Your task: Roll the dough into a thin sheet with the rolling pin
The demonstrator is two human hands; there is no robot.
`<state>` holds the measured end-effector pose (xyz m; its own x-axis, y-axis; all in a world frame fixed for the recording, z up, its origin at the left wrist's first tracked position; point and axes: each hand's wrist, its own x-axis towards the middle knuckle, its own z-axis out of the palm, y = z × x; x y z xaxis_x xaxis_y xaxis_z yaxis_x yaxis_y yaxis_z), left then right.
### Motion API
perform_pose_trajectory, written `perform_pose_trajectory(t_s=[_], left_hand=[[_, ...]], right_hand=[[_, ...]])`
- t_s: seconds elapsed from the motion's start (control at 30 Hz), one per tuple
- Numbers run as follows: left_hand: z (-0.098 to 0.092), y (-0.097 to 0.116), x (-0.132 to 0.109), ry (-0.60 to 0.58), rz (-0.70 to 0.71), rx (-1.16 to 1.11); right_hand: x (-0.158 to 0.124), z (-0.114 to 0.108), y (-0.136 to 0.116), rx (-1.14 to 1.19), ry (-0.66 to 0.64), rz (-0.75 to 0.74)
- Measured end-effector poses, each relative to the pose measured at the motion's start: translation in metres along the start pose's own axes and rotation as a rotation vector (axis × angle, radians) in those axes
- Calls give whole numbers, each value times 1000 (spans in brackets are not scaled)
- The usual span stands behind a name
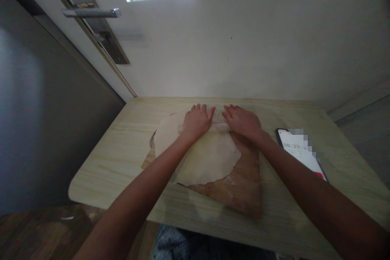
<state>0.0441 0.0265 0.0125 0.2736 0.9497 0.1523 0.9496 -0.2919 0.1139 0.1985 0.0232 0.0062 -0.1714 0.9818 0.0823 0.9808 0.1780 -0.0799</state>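
Observation:
A large, thin sheet of pale dough lies over a brown wooden board, with its ragged edge showing at the lower right. Across the far part of the dough is a light rolling pin, seen between the hands. My left hand rests on its left part, fingers stretched forward and thumb apart. On the right part lies my right hand, also with fingers extended. Both palms are over the pin, not wrapped round it, and hide much of it.
Under the board is a light wood-grain table with rounded corners. A phone showing a timer lies beyond the board's right side, near my right forearm. Behind the table stands a pale door with a metal handle at upper left.

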Motion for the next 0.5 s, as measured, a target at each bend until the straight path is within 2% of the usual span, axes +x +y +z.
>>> perform_pose_trajectory(t_s=[0.13, 0.23, 0.33, 0.5], left_hand=[[-1, -1, 6, 3, -26, 2], [-2, 1, -1, 39, -34, 19], [-2, 7, -16, 86, -16, 43], [-4, 16, -50, 87, 44, 55]], right_hand=[[7, -1, 1, -6, -22, 17], [1, -3, -1, -24, -36, 23], [-15, -5, -6, -49, 3, 17], [-52, -7, -16, -46, 119, 18]])
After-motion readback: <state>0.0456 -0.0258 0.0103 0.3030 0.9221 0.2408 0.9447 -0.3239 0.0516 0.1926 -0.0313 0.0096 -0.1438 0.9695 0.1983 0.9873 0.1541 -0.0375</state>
